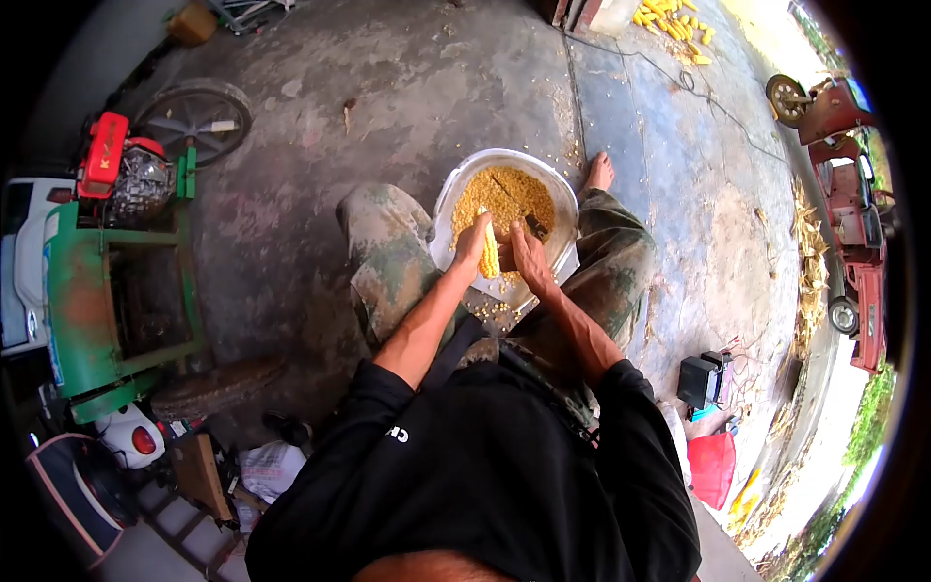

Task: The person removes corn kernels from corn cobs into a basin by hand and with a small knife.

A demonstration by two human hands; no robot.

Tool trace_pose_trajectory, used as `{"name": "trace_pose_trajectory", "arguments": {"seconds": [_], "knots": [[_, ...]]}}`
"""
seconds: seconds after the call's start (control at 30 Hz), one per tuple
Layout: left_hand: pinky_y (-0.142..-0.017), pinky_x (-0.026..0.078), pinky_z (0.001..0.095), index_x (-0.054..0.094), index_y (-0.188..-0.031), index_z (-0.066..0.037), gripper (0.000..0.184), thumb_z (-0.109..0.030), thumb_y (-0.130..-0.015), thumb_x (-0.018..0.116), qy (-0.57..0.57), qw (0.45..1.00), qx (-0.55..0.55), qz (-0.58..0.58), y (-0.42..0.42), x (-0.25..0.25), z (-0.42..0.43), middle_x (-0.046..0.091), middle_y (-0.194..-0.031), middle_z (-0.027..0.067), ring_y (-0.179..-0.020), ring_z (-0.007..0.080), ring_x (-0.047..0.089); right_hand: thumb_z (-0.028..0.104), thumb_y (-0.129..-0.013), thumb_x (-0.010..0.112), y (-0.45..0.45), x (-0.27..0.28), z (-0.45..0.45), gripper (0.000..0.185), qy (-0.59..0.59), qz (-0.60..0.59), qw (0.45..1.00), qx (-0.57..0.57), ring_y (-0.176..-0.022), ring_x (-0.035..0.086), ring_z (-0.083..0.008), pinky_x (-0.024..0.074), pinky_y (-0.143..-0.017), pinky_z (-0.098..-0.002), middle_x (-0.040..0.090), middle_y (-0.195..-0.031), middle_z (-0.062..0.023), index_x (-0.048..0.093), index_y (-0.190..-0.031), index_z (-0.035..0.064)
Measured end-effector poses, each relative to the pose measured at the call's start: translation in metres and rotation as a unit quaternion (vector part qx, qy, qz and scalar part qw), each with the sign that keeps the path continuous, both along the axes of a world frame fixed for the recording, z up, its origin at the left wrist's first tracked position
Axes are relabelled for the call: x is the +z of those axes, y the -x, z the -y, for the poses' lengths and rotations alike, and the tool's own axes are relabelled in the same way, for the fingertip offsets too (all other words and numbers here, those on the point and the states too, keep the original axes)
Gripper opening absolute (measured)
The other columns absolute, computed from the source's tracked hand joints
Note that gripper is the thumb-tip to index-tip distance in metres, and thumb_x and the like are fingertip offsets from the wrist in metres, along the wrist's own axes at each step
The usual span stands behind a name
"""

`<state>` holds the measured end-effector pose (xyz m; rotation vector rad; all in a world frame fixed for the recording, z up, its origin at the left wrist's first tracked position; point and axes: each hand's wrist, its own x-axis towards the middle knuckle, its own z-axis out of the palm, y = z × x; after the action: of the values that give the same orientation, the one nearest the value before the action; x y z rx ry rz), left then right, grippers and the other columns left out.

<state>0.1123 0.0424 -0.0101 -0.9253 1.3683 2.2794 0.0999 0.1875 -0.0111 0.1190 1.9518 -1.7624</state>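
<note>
My left hand (472,242) is closed around an ear of corn (490,250), its yellow kernels facing right. Beside the ear, my right hand (529,256) has its fingers apart and close to the cob; whether they touch it is hard to make out. Both hands are over the near side of a pale round basin (450,192), set between my knees. Loose yellow corn kernels (512,184) fill much of it. Just beyond my right hand, a dark object (535,226) sits among the kernels, its kind unclear.
A green machine with a red engine (101,155) and a large wheel (194,124) stand at left. Corn ears (674,24) lie at the top right. A cable (690,85) crosses the floor. A black box (700,380) and a red three-wheeled vehicle (853,209) are at right.
</note>
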Motion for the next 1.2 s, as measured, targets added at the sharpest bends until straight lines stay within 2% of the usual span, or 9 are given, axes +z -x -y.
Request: {"name": "trace_pose_trajectory", "arguments": {"seconds": [0.27,0.4,0.47,0.6,0.67,0.73,0.9,1.1,1.2], "knots": [[-0.086,0.043,0.0368,0.06,-0.112,-0.004,0.056,-0.054,-0.088,0.056,0.072,0.997,0.03,-0.006,0.001,0.008,-0.004,0.059,-0.105,0.0092,-0.098,0.022,0.054,0.066,-0.096,0.03,-0.02,0.05,0.017,0.081,-0.089,0.015,0.99,0.106,-0.053,0.061,-0.0249,0.049,-0.051,-0.0386,0.06,-0.063,-0.0162,0.064,-0.088,-0.0071],[-0.095,0.04,0.0358,0.054,-0.127,0.0,0.065,-0.055,-0.092,0.053,0.132,0.991,-0.017,-0.004,-0.001,0.02,-0.006,0.056,-0.122,0.0113,-0.111,0.0232,0.052,0.062,-0.098,0.029,-0.022,0.027,0.017,0.078,-0.123,-0.056,0.986,0.093,-0.052,0.061,-0.0269,0.0495,-0.054,-0.0406,0.058,-0.057,-0.0167,0.063,-0.083,-0.007],[-0.1,0.038,0.0367,0.049,-0.137,0.0,0.075,-0.059,-0.09,0.054,0.132,0.99,-0.049,0.008,-0.001,0.02,-0.003,0.051,-0.136,0.0129,-0.122,0.0247,0.049,0.054,-0.101,0.03,-0.022,0.001,0.018,0.07,-0.157,-0.237,0.953,0.104,-0.051,0.061,-0.0275,0.0495,-0.051,-0.0409,0.058,-0.056,-0.0183,0.062,-0.091,-0.0072],[-0.091,0.044,0.0358,0.059,-0.119,-0.002,0.063,-0.058,-0.091,0.056,0.136,0.991,-0.019,-0.008,-0.001,0.001,-0.006,0.06,-0.115,0.0105,-0.106,0.0227,0.056,0.044,-0.103,0.03,-0.022,0.005,0.017,0.055,-0.24,-0.328,0.899,0.162,-0.049,0.061,-0.0301,0.0487,-0.048,-0.0419,0.061,-0.061,-0.0214,0.06,-0.106,-0.0018],[-0.086,0.046,0.0353,0.062,-0.11,-0.003,0.057,-0.056,-0.091,0.057,0.147,0.989,0.001,-0.013,0.001,-0.004,-0.011,0.061,-0.105,0.009,-0.098,0.0215,0.059,0.038,-0.102,0.03,-0.02,0.013,0.016,0.046,-0.102,-0.062,0.986,0.113,-0.049,0.062,-0.0318,0.0486,-0.046,-0.0428,0.062,-0.065,-0.0235,0.055,-0.116,0.0017],[-0.076,0.049,0.0363,0.061,-0.098,-0.007,0.049,-0.055,-0.091,0.058,0.1,0.994,-0.015,0.027,0.003,-0.013,-0.006,0.06,-0.093,0.0069,-0.087,0.02,0.06,0.022,-0.097,0.039,-0.021,-0.009,0.015,0.033,-0.199,-0.24,0.94,0.136,-0.058,0.064,-0.0371,0.0506,-0.053,-0.0481,0.063,-0.067,-0.0232,0.053,-0.117,-0.0003],[-0.066,0.048,0.0332,0.06,-0.095,-0.006,0.05,-0.055,-0.089,0.059,0.041,0.998,0.044,0.008,0.002,-0.001,-0.008,0.059,-0.085,0.0056,-0.075,0.0187,0.059,0.041,-0.1,0.036,-0.019,0.016,0.017,0.054,-0.059,0.024,0.998,0.005,-0.038,0.052,-0.0193,0.0401,-0.038,-0.0364,0.055,-0.052,-0.0114,0.064,-0.081,-0.0014],[-0.058,0.048,0.0336,0.059,-0.087,-0.009,0.045,-0.054,-0.089,0.059,-0.034,0.997,0.074,0.0,0.003,0.002,-0.006,0.057,-0.073,0.0039,-0.063,0.0188,0.059,0.053,-0.1,0.035,-0.026,0.033,0.016,0.057,0.089,0.102,0.99,-0.024,-0.043,0.049,-0.014,0.0371,-0.039,-0.0282,0.055,-0.067,-0.0051,0.059,-0.093,0.0016],[-0.063,0.048,0.0344,0.062,-0.094,-0.008,0.047,-0.055,-0.089,0.058,-0.076,0.995,0.064,-0.011,0.001,-0.005,-0.003,0.057,-0.078,0.0047,-0.07,0.0192,0.058,0.06,-0.098,0.034,-0.025,0.06,0.016,0.065,0.017,0.083,0.996,0.025,-0.042,0.049,-0.0152,0.0379,-0.041,-0.0298,0.054,-0.06,-0.0063,0.059,-0.083,0.0022]]}}
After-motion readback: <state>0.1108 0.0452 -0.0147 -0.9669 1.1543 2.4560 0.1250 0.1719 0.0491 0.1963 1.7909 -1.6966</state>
